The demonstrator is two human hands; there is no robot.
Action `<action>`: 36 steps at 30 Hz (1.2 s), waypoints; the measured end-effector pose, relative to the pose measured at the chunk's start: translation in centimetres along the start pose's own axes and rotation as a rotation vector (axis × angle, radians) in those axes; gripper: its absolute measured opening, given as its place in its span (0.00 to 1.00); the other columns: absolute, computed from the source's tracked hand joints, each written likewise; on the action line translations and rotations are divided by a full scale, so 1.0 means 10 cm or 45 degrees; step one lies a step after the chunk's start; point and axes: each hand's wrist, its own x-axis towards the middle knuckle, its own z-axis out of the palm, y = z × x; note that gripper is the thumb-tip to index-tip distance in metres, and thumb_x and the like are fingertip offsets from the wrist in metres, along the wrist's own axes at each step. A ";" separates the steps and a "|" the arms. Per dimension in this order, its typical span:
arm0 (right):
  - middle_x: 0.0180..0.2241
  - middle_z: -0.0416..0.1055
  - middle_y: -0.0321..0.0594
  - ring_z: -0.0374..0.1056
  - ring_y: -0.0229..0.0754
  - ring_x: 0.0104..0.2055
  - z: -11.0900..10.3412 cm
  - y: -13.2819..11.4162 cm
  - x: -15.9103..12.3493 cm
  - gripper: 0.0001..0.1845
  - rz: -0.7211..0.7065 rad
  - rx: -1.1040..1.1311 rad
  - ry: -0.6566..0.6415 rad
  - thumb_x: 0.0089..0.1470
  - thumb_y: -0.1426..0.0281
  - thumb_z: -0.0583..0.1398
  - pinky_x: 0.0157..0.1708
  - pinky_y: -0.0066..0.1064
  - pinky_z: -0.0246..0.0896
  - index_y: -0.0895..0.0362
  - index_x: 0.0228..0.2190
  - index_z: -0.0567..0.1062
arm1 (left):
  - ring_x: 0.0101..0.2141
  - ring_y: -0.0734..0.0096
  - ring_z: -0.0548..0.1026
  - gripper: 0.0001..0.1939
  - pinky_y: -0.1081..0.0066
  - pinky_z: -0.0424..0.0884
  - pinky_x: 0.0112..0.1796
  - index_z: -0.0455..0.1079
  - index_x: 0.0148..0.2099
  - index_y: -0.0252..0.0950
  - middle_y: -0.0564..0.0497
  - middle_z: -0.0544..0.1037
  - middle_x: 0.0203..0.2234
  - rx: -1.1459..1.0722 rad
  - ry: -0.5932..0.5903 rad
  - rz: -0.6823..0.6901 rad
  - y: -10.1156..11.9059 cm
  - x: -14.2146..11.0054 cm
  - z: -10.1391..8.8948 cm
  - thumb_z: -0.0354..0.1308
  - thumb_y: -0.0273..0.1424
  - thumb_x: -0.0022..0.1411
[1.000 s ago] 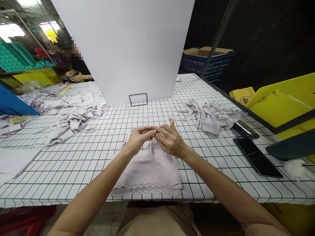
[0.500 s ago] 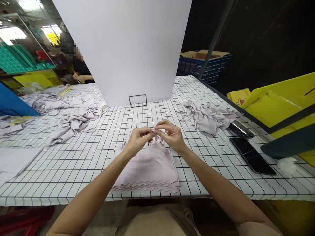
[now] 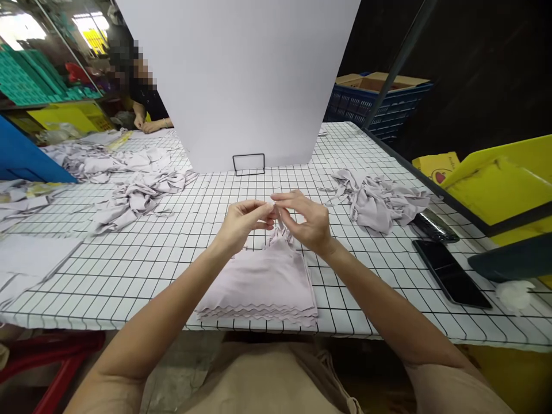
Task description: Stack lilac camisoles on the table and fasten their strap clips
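I look out from one camera worn on my head, facing forward and down across the tabletop. It sits above and behind my left hand and right hand, so both show close, near the middle of the view. My torso fills the bottom edge, nearer still; the tall white board faces me from farther off.

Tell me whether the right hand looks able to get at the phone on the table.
Probably yes: the phone lies uncovered, though the right hand's fingers are busy at a strap.
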 end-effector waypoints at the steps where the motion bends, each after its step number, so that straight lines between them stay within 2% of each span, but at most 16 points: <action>1: 0.44 0.80 0.45 0.76 0.46 0.47 -0.05 -0.03 0.03 0.09 0.130 0.142 -0.061 0.63 0.67 0.58 0.51 0.49 0.70 0.55 0.42 0.78 | 0.30 0.70 0.77 0.11 0.67 0.74 0.34 0.80 0.33 0.33 0.46 0.80 0.29 0.067 -0.022 0.039 0.04 0.01 0.01 0.70 0.36 0.54; 3: 0.42 0.79 0.43 0.75 0.44 0.45 -0.14 -0.08 0.11 0.15 0.377 0.400 -0.229 0.64 0.62 0.58 0.49 0.44 0.72 0.55 0.49 0.75 | 0.28 0.71 0.76 0.10 0.68 0.73 0.32 0.80 0.32 0.33 0.46 0.79 0.27 0.215 -0.077 0.105 0.15 0.02 0.03 0.68 0.35 0.58; 4: 0.40 0.78 0.41 0.75 0.42 0.43 -0.19 -0.10 0.17 0.16 0.460 0.482 -0.330 0.64 0.60 0.58 0.48 0.42 0.72 0.55 0.49 0.76 | 0.27 0.72 0.75 0.09 0.69 0.72 0.31 0.79 0.32 0.33 0.46 0.79 0.27 0.292 -0.099 0.130 0.20 0.02 0.04 0.66 0.35 0.59; 8: 0.34 0.76 0.39 0.71 0.40 0.40 -0.34 -0.13 0.42 0.17 0.560 0.581 -0.575 0.63 0.57 0.61 0.46 0.38 0.69 0.57 0.36 0.80 | 0.23 0.75 0.71 0.10 0.72 0.65 0.25 0.78 0.29 0.32 0.48 0.77 0.23 0.639 -0.133 0.263 0.43 0.02 0.11 0.62 0.31 0.61; 12: 0.31 0.77 0.38 0.71 0.39 0.37 -0.43 -0.15 0.57 0.17 0.617 0.621 -0.651 0.55 0.55 0.67 0.42 0.36 0.68 0.58 0.31 0.80 | 0.19 0.80 0.61 0.14 0.72 0.54 0.21 0.73 0.23 0.33 0.53 0.69 0.16 0.970 -0.150 0.428 0.54 -0.01 0.17 0.59 0.27 0.62; 15: 0.29 0.77 0.39 0.70 0.39 0.33 -0.46 -0.20 0.54 0.16 0.636 0.529 -0.604 0.50 0.57 0.71 0.36 0.34 0.67 0.58 0.30 0.81 | 0.19 0.80 0.58 0.15 0.72 0.53 0.22 0.70 0.22 0.34 0.56 0.66 0.15 1.084 -0.122 0.526 0.50 -0.04 0.18 0.57 0.25 0.62; 18: 0.28 0.75 0.39 0.69 0.39 0.31 -0.45 -0.24 0.42 0.14 0.665 0.437 -0.558 0.50 0.58 0.70 0.31 0.33 0.65 0.58 0.29 0.81 | 0.21 0.78 0.62 0.13 0.72 0.57 0.23 0.71 0.25 0.35 0.55 0.69 0.18 1.000 -0.100 0.557 0.32 -0.09 0.14 0.56 0.26 0.64; 22: 0.27 0.74 0.37 0.70 0.39 0.32 -0.39 -0.17 0.20 0.14 0.783 0.585 -0.528 0.52 0.59 0.69 0.33 0.34 0.68 0.58 0.30 0.79 | 0.29 0.73 0.72 0.07 0.70 0.67 0.30 0.74 0.34 0.36 0.52 0.78 0.27 0.870 -0.104 0.487 -0.13 -0.23 -0.03 0.58 0.30 0.65; 24: 0.26 0.74 0.37 0.71 0.39 0.32 -0.36 -0.10 0.09 0.15 0.853 0.647 -0.503 0.51 0.58 0.69 0.36 0.35 0.69 0.58 0.31 0.79 | 0.35 0.68 0.75 0.03 0.66 0.70 0.37 0.75 0.39 0.37 0.50 0.80 0.33 0.966 -0.098 0.437 -0.42 -0.33 -0.14 0.61 0.31 0.64; 28: 0.31 0.76 0.39 0.72 0.40 0.36 -0.31 0.00 -0.11 0.15 0.973 0.635 -0.506 0.49 0.60 0.71 0.40 0.37 0.69 0.58 0.32 0.79 | 0.45 0.58 0.74 0.10 0.56 0.66 0.48 0.73 0.46 0.37 0.47 0.80 0.41 1.309 -0.042 0.345 -0.89 -0.52 -0.29 0.66 0.31 0.62; 31: 0.33 0.75 0.40 0.71 0.41 0.37 -0.24 0.01 -0.23 0.11 0.947 0.530 -0.543 0.52 0.62 0.68 0.40 0.38 0.67 0.57 0.31 0.78 | 0.45 0.57 0.73 0.12 0.55 0.62 0.48 0.73 0.46 0.38 0.49 0.78 0.40 1.489 -0.024 0.231 -1.05 -0.59 -0.32 0.68 0.32 0.61; 36: 0.32 0.74 0.39 0.69 0.42 0.37 -0.08 0.06 -0.44 0.05 0.733 0.330 -0.590 0.56 0.67 0.63 0.40 0.38 0.66 0.55 0.31 0.75 | 0.45 0.60 0.72 0.13 0.59 0.58 0.48 0.72 0.43 0.38 0.51 0.74 0.41 1.469 -0.020 0.179 -1.10 -0.57 -0.34 0.69 0.36 0.60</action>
